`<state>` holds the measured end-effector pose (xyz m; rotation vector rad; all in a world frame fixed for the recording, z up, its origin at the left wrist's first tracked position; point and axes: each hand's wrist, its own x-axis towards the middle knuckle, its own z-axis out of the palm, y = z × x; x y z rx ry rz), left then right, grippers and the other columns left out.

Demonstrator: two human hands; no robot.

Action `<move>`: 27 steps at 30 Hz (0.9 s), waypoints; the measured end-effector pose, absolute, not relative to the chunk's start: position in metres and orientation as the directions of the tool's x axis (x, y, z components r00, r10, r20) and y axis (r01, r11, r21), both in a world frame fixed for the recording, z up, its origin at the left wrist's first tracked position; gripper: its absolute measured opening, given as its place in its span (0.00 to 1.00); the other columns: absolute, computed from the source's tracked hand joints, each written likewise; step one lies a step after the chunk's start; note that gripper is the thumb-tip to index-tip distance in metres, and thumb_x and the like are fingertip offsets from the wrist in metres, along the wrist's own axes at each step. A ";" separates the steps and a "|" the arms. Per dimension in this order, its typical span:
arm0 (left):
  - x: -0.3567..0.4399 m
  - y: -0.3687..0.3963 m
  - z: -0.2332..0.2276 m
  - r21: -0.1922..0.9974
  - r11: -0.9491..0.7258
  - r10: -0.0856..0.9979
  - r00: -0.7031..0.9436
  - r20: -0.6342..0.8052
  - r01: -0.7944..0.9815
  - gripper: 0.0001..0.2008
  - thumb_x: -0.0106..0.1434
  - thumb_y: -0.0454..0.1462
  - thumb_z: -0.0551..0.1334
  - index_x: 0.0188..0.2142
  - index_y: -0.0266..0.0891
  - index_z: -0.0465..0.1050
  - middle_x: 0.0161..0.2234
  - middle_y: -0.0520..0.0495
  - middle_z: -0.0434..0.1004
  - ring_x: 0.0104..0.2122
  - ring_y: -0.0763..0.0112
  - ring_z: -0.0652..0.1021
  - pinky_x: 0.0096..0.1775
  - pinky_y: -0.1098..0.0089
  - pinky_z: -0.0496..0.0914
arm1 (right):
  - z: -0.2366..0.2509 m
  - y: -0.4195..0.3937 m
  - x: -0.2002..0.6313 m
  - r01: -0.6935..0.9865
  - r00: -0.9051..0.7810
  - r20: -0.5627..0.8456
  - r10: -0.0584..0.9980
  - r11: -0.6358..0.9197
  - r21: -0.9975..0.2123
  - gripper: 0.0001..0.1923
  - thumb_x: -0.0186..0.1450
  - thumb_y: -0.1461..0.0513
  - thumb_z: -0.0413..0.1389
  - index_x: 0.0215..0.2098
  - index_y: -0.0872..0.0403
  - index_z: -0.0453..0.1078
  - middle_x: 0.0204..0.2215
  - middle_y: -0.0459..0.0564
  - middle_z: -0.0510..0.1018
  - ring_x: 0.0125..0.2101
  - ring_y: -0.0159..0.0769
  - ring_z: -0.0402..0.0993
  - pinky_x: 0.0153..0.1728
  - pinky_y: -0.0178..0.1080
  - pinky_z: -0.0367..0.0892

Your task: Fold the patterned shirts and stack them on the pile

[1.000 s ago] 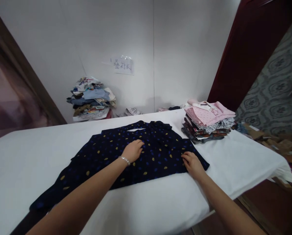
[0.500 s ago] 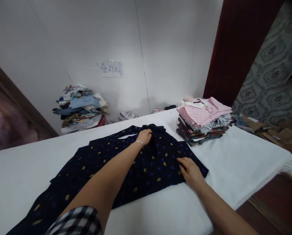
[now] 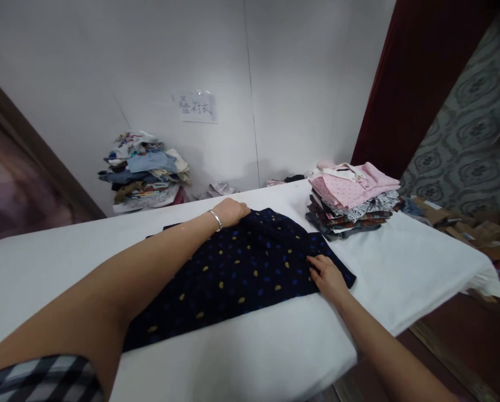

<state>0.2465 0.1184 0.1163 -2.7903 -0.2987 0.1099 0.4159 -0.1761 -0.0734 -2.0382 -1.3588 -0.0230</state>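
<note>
Here, in the head view, a dark navy shirt (image 3: 250, 268) with yellow and blue dots lies spread flat on the white-covered table (image 3: 400, 268), near the middle and close to the front edge. The left hand (image 3: 230, 212) reaches across to the shirt's far edge, at the collar end, and rests on the cloth there; its fingers look curled together over the fabric, though whether they pinch it I cannot tell. A thin bracelet (image 3: 215, 219) sits on that wrist, and a checked sleeve (image 3: 36, 379) shows at the bottom left corner. The right hand (image 3: 326, 273) lies flat on the shirt's right hem corner, fingers held close together and pressing the cloth down against the table.

Just beside the shirt, to its right and a little farther back, stands a stack of folded shirts (image 3: 352, 201), with a pink dotted one on top. Beyond the table's far left edge, against the white wall, sits a loose heap of clothes (image 3: 145, 170). A paper note (image 3: 197, 107) with handwriting is stuck on the wall above it.
</note>
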 end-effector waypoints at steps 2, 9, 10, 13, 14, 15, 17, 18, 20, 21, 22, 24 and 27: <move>0.231 0.124 0.120 -0.355 -0.886 0.311 0.950 0.017 0.297 0.13 0.61 0.29 0.55 0.40 0.39 0.76 0.40 0.40 0.77 0.37 0.60 0.77 0.39 0.62 0.65 | -0.074 -0.176 0.416 0.823 0.460 0.369 0.808 -0.232 -0.518 0.20 0.64 0.63 0.49 0.51 0.52 0.74 0.41 0.53 0.76 0.44 0.43 0.71 0.49 0.46 0.68; 0.183 0.138 0.142 -0.402 -0.749 0.474 0.850 0.232 0.527 0.15 0.62 0.29 0.52 0.43 0.37 0.74 0.43 0.39 0.75 0.41 0.60 0.76 0.38 0.64 0.64 | -0.079 -0.177 0.421 0.822 0.466 0.365 0.806 -0.241 -0.517 0.20 0.64 0.60 0.48 0.50 0.55 0.74 0.42 0.54 0.76 0.46 0.44 0.70 0.50 0.46 0.67; 0.173 0.140 0.145 -0.405 -0.722 0.496 0.827 0.264 0.562 0.14 0.62 0.29 0.52 0.43 0.37 0.74 0.42 0.38 0.75 0.41 0.60 0.76 0.38 0.64 0.64 | -0.080 -0.177 0.422 0.820 0.467 0.368 0.804 -0.239 -0.519 0.20 0.64 0.60 0.48 0.50 0.55 0.74 0.42 0.54 0.76 0.45 0.44 0.70 0.50 0.46 0.67; 0.136 0.148 0.151 -0.384 -0.639 0.551 0.745 0.377 0.667 0.13 0.63 0.31 0.52 0.42 0.36 0.74 0.42 0.38 0.74 0.42 0.57 0.75 0.40 0.62 0.64 | -0.083 -0.178 0.425 0.813 0.475 0.379 0.794 -0.231 -0.534 0.20 0.63 0.59 0.49 0.50 0.54 0.74 0.41 0.54 0.76 0.45 0.43 0.71 0.50 0.46 0.67; 0.121 0.150 0.152 -0.365 -0.613 0.566 0.712 0.415 0.701 0.13 0.63 0.31 0.52 0.42 0.36 0.73 0.42 0.38 0.74 0.43 0.57 0.75 0.41 0.61 0.63 | -0.083 -0.178 0.425 0.811 0.476 0.382 0.792 -0.229 -0.538 0.20 0.63 0.59 0.49 0.50 0.54 0.74 0.41 0.53 0.76 0.45 0.43 0.71 0.51 0.47 0.67; 0.106 0.151 0.151 -0.345 -0.593 0.580 0.683 0.445 0.728 0.13 0.63 0.31 0.52 0.42 0.37 0.73 0.43 0.38 0.74 0.44 0.56 0.74 0.42 0.61 0.63 | -0.084 -0.178 0.426 0.809 0.478 0.383 0.791 -0.226 -0.542 0.20 0.63 0.59 0.49 0.50 0.54 0.74 0.42 0.53 0.76 0.45 0.43 0.71 0.51 0.47 0.67; 0.075 0.149 0.142 -0.316 -0.582 0.594 0.657 0.465 0.750 0.13 0.62 0.31 0.52 0.42 0.38 0.73 0.43 0.39 0.73 0.45 0.55 0.73 0.43 0.60 0.63 | -0.085 -0.178 0.427 0.802 0.483 0.382 0.788 -0.223 -0.554 0.21 0.62 0.58 0.49 0.49 0.54 0.74 0.42 0.53 0.76 0.46 0.43 0.71 0.51 0.46 0.66; 0.060 0.145 0.132 -0.311 -0.599 0.593 0.670 0.447 0.738 0.13 0.62 0.31 0.53 0.42 0.39 0.73 0.44 0.38 0.73 0.45 0.55 0.73 0.44 0.60 0.63 | -0.085 -0.178 0.428 0.791 0.492 0.378 0.784 -0.223 -0.570 0.20 0.62 0.58 0.50 0.49 0.53 0.74 0.41 0.53 0.77 0.45 0.43 0.71 0.50 0.46 0.67; 0.030 0.131 0.103 -0.307 -0.670 0.580 0.735 0.352 0.676 0.13 0.60 0.29 0.53 0.41 0.39 0.73 0.43 0.39 0.73 0.44 0.55 0.74 0.44 0.59 0.64 | -0.087 -0.178 0.430 0.738 0.546 0.360 0.756 -0.232 -0.633 0.20 0.61 0.56 0.51 0.48 0.54 0.74 0.40 0.53 0.78 0.43 0.43 0.73 0.48 0.46 0.68; 0.016 0.121 0.084 -0.295 -0.713 0.570 0.771 0.284 0.636 0.13 0.59 0.28 0.53 0.40 0.39 0.73 0.41 0.39 0.73 0.42 0.57 0.74 0.43 0.59 0.64 | -0.088 -0.178 0.431 0.695 0.587 0.347 0.732 -0.236 -0.679 0.21 0.60 0.54 0.51 0.48 0.54 0.73 0.39 0.53 0.78 0.41 0.43 0.74 0.47 0.45 0.68; 0.002 0.112 0.065 -0.273 -0.752 0.562 0.800 0.210 0.600 0.13 0.58 0.27 0.53 0.38 0.40 0.72 0.39 0.40 0.73 0.40 0.58 0.75 0.42 0.60 0.64 | -0.088 -0.179 0.432 0.645 0.631 0.333 0.701 -0.236 -0.726 0.23 0.60 0.53 0.52 0.49 0.55 0.72 0.37 0.53 0.79 0.38 0.42 0.74 0.44 0.45 0.69; -0.022 0.093 0.028 -0.212 -0.786 0.570 0.814 0.113 0.580 0.13 0.58 0.26 0.52 0.35 0.41 0.72 0.36 0.42 0.73 0.38 0.61 0.75 0.41 0.61 0.65 | -0.089 -0.180 0.434 0.561 0.703 0.315 0.638 -0.225 -0.797 0.29 0.60 0.50 0.52 0.55 0.56 0.67 0.35 0.52 0.80 0.34 0.40 0.74 0.40 0.43 0.70; -0.046 0.075 -0.004 -0.169 -0.727 0.657 0.746 0.112 0.666 0.11 0.57 0.27 0.54 0.35 0.41 0.70 0.38 0.42 0.73 0.39 0.59 0.75 0.41 0.60 0.66 | -0.086 -0.181 0.434 0.557 0.717 0.310 0.625 -0.245 -0.794 0.33 0.59 0.50 0.52 0.59 0.55 0.64 0.33 0.49 0.79 0.27 0.36 0.71 0.33 0.39 0.68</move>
